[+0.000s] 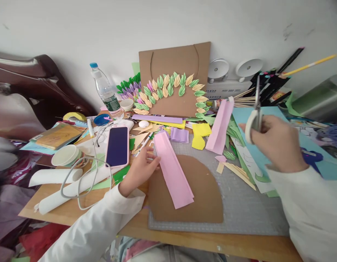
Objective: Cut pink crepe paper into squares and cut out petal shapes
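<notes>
A folded strip of pink crepe paper (174, 171) lies slantwise over a brown cardboard piece (209, 189) with a rounded top. My left hand (142, 165) is at the strip's left edge, thumb and fingers apart, with the fingertips at or touching the paper. Raised over the right side of the table, my right hand (277, 142) grips a pair of scissors (254, 116) by the pale handles, blades pointing up. Another pink strip (221, 125) leans behind the cutting mat (247, 211).
A brown board (174, 62) with green and cream paper leaves leans on the wall. At left are a phone (117, 147), a looped white cable (79, 183), paper rolls (72, 191) and a water bottle (108, 92). Paper scraps (201, 134) and a pen holder (269, 89) stand farther back.
</notes>
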The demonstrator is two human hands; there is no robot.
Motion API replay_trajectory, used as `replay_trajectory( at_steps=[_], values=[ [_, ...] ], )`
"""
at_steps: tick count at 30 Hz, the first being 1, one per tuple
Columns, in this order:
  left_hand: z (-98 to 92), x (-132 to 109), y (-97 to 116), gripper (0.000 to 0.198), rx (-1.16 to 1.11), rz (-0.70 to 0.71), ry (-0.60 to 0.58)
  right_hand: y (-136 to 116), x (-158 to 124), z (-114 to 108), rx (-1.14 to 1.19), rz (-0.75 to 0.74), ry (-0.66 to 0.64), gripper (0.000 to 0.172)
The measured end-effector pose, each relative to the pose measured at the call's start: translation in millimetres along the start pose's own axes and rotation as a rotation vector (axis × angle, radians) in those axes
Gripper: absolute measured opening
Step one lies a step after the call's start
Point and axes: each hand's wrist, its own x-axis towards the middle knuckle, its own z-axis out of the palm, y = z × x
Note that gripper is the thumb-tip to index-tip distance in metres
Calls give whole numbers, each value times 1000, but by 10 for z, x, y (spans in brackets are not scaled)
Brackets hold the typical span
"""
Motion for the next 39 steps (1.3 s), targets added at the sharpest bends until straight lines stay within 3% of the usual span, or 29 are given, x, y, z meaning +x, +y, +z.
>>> replay_trajectory(
  at_steps=[5, 10, 17, 22, 25, 28, 31, 34, 36, 37, 39],
  values=[
    [15, 26, 62, 34, -200, -60, -38, -366, -691, 252, 281, -115, -446, 22],
    [67, 40, 106, 32, -301, -105, -65, -727, -1072, 483, 304, -181, -643, 11],
    [183, 224, 89, 35, -185, -56, -152, -794, -1125, 534, 350, -139, -704, 13],
    [182, 226, 142, 20, -89, 50, -268, -738, -1119, 448, 367, -100, -683, 13],
    [89, 74, 181, 24, -70, 93, -286, -611, -1165, 364, 210, -140, -621, 20],
    [-40, -174, 211, 26, -40, 131, -288, -438, -1250, 292, 23, -295, -529, 15],
    [-138, -437, 212, 24, -37, 121, -298, -324, -1300, 204, -13, -428, -485, 19],
    [-162, -656, 176, 25, -44, 115, -301, -362, -1292, 42, 91, -440, -479, 23],
    [-136, -769, 138, 25, -16, 107, -319, -474, -1296, -99, 243, -348, -465, 20],
    [-114, -815, 118, 24, 2, 103, -328, -546, -1311, -166, 354, -311, -495, 21],
    [-64, -890, 77, 24, 32, 93, -348, -696, -1364, -265, 593, -206, -682, 28]
  ],
)
